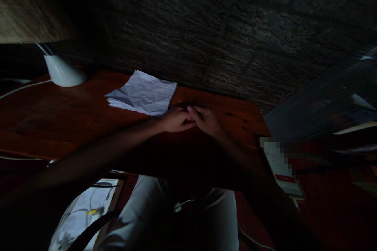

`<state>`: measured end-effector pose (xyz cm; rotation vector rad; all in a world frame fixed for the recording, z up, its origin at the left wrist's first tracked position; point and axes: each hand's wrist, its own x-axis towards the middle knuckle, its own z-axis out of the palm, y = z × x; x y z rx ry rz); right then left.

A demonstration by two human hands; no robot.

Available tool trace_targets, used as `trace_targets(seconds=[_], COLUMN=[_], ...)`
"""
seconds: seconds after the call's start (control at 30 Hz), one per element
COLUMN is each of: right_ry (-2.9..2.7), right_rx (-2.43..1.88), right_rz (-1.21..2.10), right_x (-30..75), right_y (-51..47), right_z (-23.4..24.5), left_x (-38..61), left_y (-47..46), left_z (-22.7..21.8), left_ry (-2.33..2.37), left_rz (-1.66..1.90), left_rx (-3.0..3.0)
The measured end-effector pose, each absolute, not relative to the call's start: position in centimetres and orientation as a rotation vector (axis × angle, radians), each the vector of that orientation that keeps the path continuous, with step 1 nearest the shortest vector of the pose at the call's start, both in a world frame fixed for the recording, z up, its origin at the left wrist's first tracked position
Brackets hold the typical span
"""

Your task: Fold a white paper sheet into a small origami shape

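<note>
- Behind the table (67, 117), a dark wall (191, 27) is rising.
- The left hand (175, 120) and right hand (207, 119) are resting together over the table, fingers curling closed against each other.
- Creased paper (144, 92) is lying near the left hand, towards the wall.
- A lamp (66, 71) is standing farther left.
</note>
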<state>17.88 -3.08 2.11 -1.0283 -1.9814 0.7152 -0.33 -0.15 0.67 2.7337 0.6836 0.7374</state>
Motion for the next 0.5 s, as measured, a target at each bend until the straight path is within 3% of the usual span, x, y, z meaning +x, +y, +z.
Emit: trace_targets(seconds=[0.33, 0.5], right_ry=[-1.966, -1.792], right_rx=[-1.111, -1.219], right_rz=[0.659, 0.709], right_x=[18.0, 18.1], right_y=[-3.1, -2.3], right_z=[2.2, 1.4], left_x=[-1.8, -5.1], left_y=[0.0, 1.4], left_z=[2.9, 5.6], left_ry=[0.761, 1.411], left_rz=[0.594, 0.562], left_rx=[2.881, 2.765])
